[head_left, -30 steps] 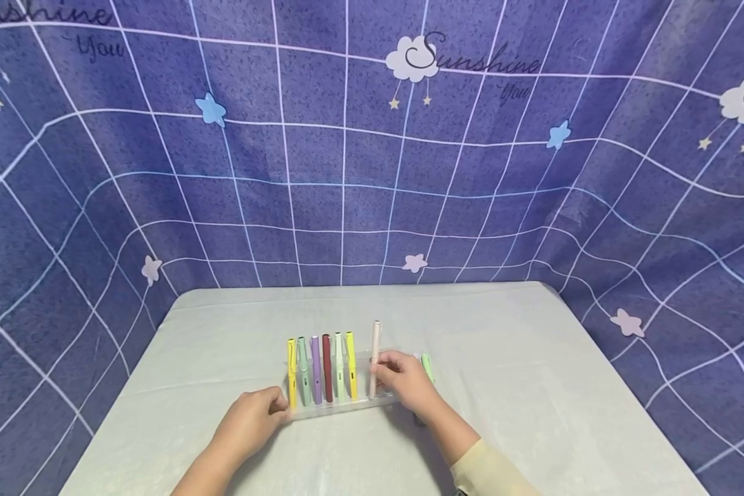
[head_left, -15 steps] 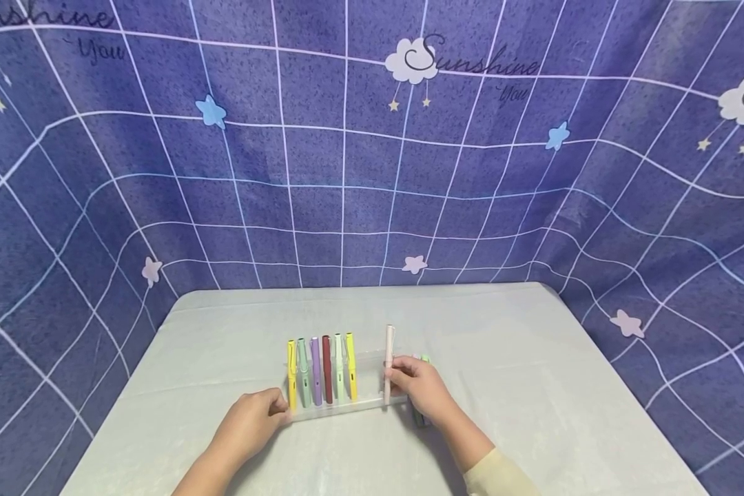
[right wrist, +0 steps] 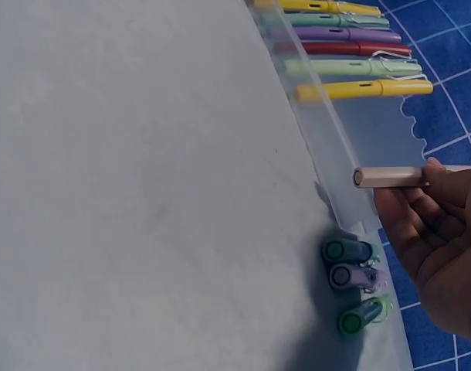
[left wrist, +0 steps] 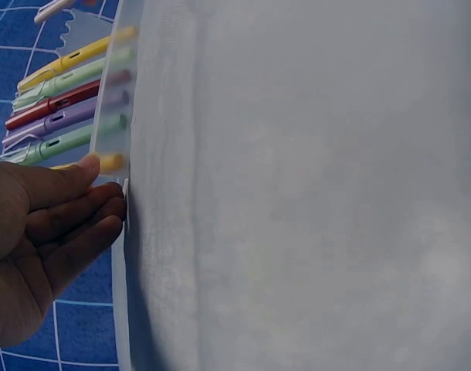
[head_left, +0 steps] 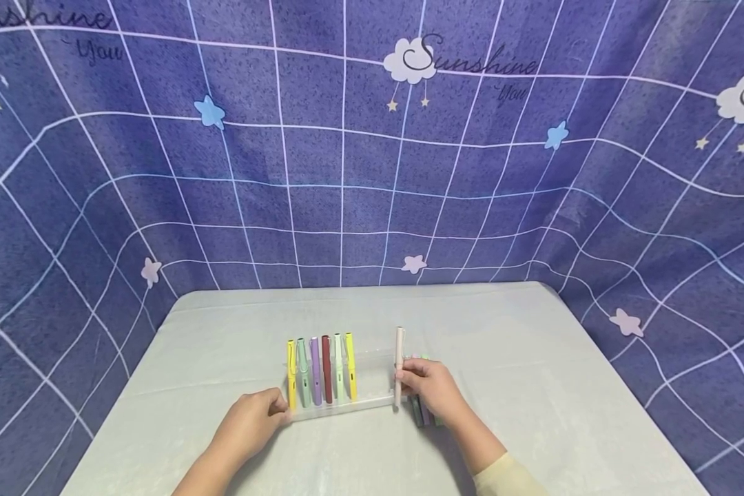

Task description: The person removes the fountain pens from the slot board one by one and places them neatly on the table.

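Observation:
A clear plastic pen rack [head_left: 372, 375] stands on the table, with several pens leaning in its left part: yellow [head_left: 291, 375], green, purple [head_left: 315, 375], dark red [head_left: 327, 368], pale green and yellow [head_left: 350, 365]. My left hand [head_left: 248, 420] pinches the rack's left end between thumb and fingers, as the left wrist view shows. At the other end, my right hand [head_left: 435, 391] pinches a pale pink pen [head_left: 399, 348]. That pen is upright, its lower end sticking out past the fingers [right wrist: 394, 216] by the rack's right edge; I cannot tell whether it touches the rack.
Three loose pens lie on the table right of the rack, partly hidden by my right hand in the head view: dark green [right wrist: 348, 250], lilac [right wrist: 353, 276] and bright green [right wrist: 363, 315]. A blue grid-patterned curtain [head_left: 372, 207] surrounds the table [head_left: 533, 386] behind and at both sides.
My right hand has carried the pink pen rightward along the rack to its right end. More of the loose pens shows below that hand. Left hand and rack have stayed put.

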A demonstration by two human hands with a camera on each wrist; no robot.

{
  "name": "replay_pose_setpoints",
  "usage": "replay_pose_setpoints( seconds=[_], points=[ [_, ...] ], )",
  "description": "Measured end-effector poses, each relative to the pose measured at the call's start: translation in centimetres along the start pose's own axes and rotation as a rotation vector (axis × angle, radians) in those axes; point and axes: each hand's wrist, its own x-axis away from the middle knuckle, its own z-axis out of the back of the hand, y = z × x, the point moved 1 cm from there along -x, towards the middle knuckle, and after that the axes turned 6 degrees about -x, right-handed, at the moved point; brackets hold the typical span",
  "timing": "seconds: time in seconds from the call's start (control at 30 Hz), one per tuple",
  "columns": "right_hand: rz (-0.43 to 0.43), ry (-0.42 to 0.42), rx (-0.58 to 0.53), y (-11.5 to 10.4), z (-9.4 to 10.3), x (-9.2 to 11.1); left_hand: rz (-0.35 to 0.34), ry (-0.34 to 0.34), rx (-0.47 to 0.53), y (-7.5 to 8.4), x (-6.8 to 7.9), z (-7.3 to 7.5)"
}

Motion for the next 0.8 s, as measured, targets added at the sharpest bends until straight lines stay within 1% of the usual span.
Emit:
replay_pose_setpoints(
  seconds=[0.17,0.27,0.4,0.63,0.8],
  points=[
    [-0.014,0.014,-0.015,0.1,0.6,0.3,-0.005,0.000,-0.002,0.0,0.0,-0.1],
    [-0.023,0.030,-0.003,0.0,1.3,0.6,-0.007,0.002,-0.002,0.0,0.0,-0.1],
    [-0.035,0.059,0.028,-0.2,2.6,1.0,-0.011,-0.001,-0.002,0.2,0.0,-0.1],
    [-0.081,0.121,0.028,-0.1,5.0,1.7,-0.006,-0.010,-0.001,0.1,0.0,0.0],
    [-0.122,0.123,0.039,0.6,6.1,2.0,-0.004,-0.010,-0.010,0.1,-0.1,0.0]
  ],
)
